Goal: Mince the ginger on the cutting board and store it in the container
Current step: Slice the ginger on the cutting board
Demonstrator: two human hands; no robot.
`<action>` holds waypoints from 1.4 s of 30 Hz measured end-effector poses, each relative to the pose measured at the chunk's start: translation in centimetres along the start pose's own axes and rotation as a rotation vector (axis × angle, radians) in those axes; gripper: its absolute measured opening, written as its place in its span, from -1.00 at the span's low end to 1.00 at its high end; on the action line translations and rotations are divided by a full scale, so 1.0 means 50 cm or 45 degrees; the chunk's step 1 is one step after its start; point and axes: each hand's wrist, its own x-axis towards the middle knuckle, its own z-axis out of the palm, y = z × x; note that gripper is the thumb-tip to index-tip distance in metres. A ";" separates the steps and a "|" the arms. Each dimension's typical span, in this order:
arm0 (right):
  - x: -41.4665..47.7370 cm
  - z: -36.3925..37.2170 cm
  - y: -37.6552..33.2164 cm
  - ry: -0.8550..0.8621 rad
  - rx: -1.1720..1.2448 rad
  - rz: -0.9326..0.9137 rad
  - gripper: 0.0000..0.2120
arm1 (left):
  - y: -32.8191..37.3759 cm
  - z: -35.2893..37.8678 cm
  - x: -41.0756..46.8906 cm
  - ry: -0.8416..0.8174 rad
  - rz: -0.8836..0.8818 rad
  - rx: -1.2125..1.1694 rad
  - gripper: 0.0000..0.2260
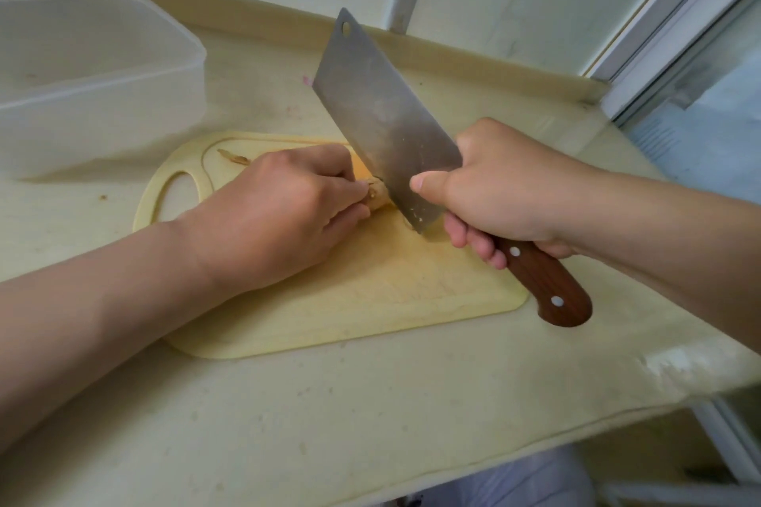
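A pale yellow cutting board [370, 300] lies on the counter. On it, my left hand [284, 210] pins down a piece of ginger [376, 193], mostly hidden under my fingers. My right hand [506, 193] grips the wooden handle of a steel cleaver [383, 115]. The blade's heel touches the board right beside the ginger, while its tip points up and away. A thin strip of ginger peel [234, 156] rests near the board's handle hole. An empty translucent plastic container [94, 66] stands at the far left.
The cream counter [329, 416] ends in a rounded front edge at the lower right. A low backsplash and white wall run behind the board. A window frame [675, 25] stands at the right.
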 end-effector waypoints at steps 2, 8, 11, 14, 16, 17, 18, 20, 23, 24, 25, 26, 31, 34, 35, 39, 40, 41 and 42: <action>0.001 0.001 -0.004 -0.002 0.013 -0.001 -0.72 | -0.003 -0.002 0.000 0.007 -0.004 -0.014 -0.81; 0.018 0.026 -0.017 -0.020 -0.054 0.028 -0.69 | 0.007 -0.001 0.000 0.020 0.014 -0.041 -0.80; 0.022 0.029 -0.020 -0.030 -0.063 0.025 -0.71 | -0.006 -0.004 -0.003 0.056 -0.051 -0.041 -0.80; 0.023 0.026 -0.023 -0.041 -0.052 0.032 -0.73 | -0.003 -0.002 -0.004 0.029 -0.037 -0.065 -0.79; 0.025 0.026 -0.021 -0.035 -0.031 0.032 -0.72 | 0.001 -0.004 -0.005 0.017 -0.045 -0.069 -0.79; 0.024 0.028 -0.016 -0.016 -0.017 0.027 -0.71 | 0.003 -0.005 -0.006 0.013 -0.050 -0.069 -0.78; 0.022 0.031 -0.009 0.013 0.002 0.016 -0.70 | 0.004 -0.006 -0.006 0.011 -0.056 -0.067 -0.77; 0.012 0.041 0.010 0.093 0.030 -0.032 -0.70 | 0.003 -0.007 -0.007 0.005 -0.066 -0.061 -0.76; -0.005 0.056 0.040 0.198 0.059 -0.131 -0.73 | 0.002 -0.004 -0.008 -0.012 -0.074 -0.063 -0.78; -0.009 0.059 0.050 0.218 0.069 -0.162 -0.71 | 0.001 -0.003 -0.009 -0.015 -0.079 -0.066 -0.79; -0.013 0.062 0.058 0.237 0.088 -0.186 -0.69 | 0.000 -0.004 -0.009 -0.013 -0.086 -0.069 -0.81; -0.016 0.064 0.064 0.256 0.110 -0.203 -0.67 | -0.002 -0.003 -0.009 -0.008 -0.094 -0.070 -0.82; -0.025 0.066 0.078 0.294 0.205 -0.234 -0.63 | -0.005 -0.001 -0.007 0.012 -0.120 -0.072 -0.85; -0.025 0.065 0.079 0.286 0.219 -0.227 -0.62 | -0.004 -0.004 -0.006 0.018 -0.116 -0.087 -0.86; -0.025 0.065 0.079 0.285 0.220 -0.222 -0.61 | -0.003 -0.004 -0.005 0.022 -0.115 -0.089 -0.86; -0.026 0.063 0.076 0.277 0.221 -0.212 -0.60 | -0.002 -0.006 -0.003 0.015 -0.115 -0.096 -0.86; -0.025 0.062 0.076 0.274 0.218 -0.209 -0.60 | -0.002 -0.007 -0.003 0.011 -0.113 -0.094 -0.86; -0.025 0.061 0.075 0.271 0.216 -0.203 -0.59 | -0.002 -0.008 -0.002 0.007 -0.110 -0.093 -0.86; -0.025 0.061 0.075 0.266 0.215 -0.197 -0.59 | -0.001 -0.009 -0.002 0.004 -0.110 -0.094 -0.86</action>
